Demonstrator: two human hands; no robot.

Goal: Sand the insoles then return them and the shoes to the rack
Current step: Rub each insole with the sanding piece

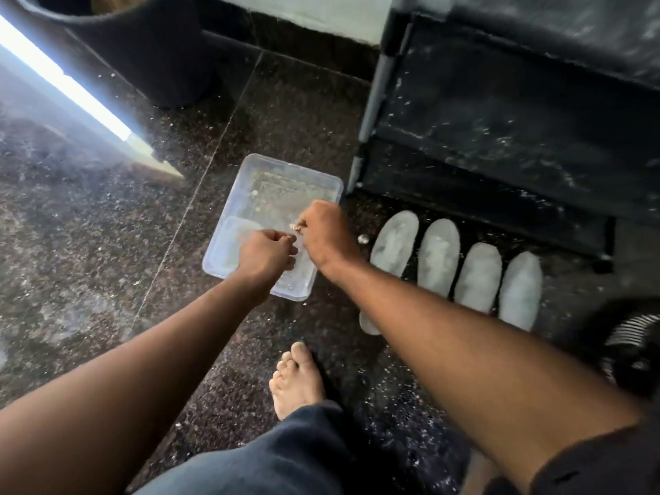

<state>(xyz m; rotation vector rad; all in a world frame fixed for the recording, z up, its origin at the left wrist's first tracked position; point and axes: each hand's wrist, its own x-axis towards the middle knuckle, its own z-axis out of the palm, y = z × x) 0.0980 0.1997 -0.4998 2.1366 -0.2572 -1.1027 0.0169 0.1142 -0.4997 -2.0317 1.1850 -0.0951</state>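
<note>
Clear plastic tub [323, 180] on glossy speckled stone floor [89, 226].

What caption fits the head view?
Both hands, left and right, pinch something small over the clear tray; four insoles lie beside it.

Readable text: none anywhere in the view.
Clear plastic tub [323, 180] under the hands: no label, brand or number can be made out on its walls or rim.
Four pale insoles [439, 259] right of the hands: surfaces blurred; no size mark or brand can be read.
Dark rack [500, 119] beyond the insoles: only pale dust specks, no sign or lettering.
Speckled floor [89, 226] left of the hands: no markings.
</note>
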